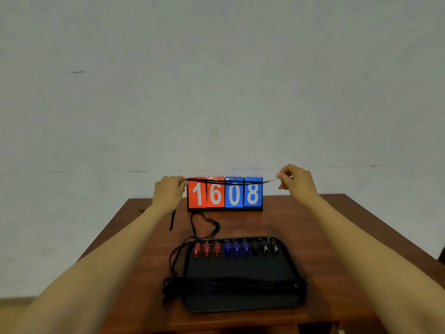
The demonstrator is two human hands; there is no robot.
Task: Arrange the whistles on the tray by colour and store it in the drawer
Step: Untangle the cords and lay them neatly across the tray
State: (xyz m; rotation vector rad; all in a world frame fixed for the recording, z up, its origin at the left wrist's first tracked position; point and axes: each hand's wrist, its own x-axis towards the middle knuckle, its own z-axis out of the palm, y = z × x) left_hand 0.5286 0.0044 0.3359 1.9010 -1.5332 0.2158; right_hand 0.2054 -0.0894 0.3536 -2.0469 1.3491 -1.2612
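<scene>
A black tray (pixel 243 268) lies on the wooden table (pixel 325 237). Along its far edge stand three red whistles (pixel 206 249), three blue whistles (pixel 236 247) and three black whistles (pixel 265 247), grouped by colour. Black lanyard cords (pixel 204 222) trail off the tray's left side and lie bunched across its middle. Both hands are raised above the table's far end. My left hand (pixel 168 191) and my right hand (pixel 295 180) each pinch one end of a black lanyard (pixel 228 182), stretched taut between them in front of the scoreboard's top.
A flip scoreboard (pixel 225 194) reading 1 6 0 8, red then blue, stands at the table's far edge against a pale wall. A short black strap (pixel 172 220) hangs below my left wrist. No drawer is in view.
</scene>
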